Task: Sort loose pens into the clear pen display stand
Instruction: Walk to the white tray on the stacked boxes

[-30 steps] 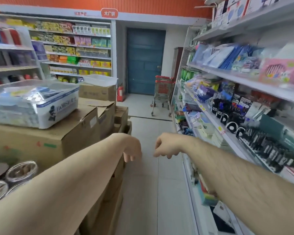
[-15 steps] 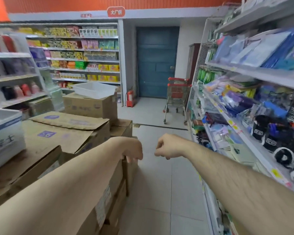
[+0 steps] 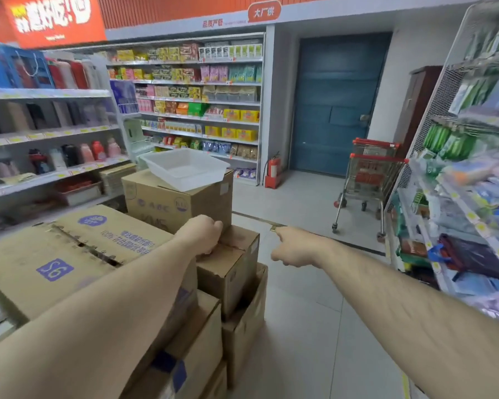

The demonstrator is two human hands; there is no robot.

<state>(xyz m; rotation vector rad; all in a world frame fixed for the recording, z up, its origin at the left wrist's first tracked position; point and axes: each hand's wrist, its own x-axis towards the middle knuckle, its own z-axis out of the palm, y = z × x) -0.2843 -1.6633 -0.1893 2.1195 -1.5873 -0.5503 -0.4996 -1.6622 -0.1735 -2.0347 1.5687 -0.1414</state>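
No loose pens and no clear pen display stand can be made out in this view. Both arms reach forward at chest height over the aisle. My left hand (image 3: 202, 233) droops from the wrist above a small cardboard box (image 3: 228, 269), fingers loosely curled and holding nothing. My right hand (image 3: 293, 247) hangs the same way over the grey floor, a little apart from the left, also holding nothing. Its fingertips are hidden under the knuckles.
Stacked cardboard boxes (image 3: 69, 254) fill the left, one bearing a white plastic tray (image 3: 185, 168). A blurred stationery shelf (image 3: 473, 214) runs along the right. Ahead stand a red shopping cart (image 3: 372, 180), a fire extinguisher (image 3: 274, 171) and a blue door (image 3: 334, 105). Tiled floor lies between.
The view has swung left and moved up the aisle; the shelf with black pen packs and the clear lidded box have left the view. Both hands keep the same drooping pose.
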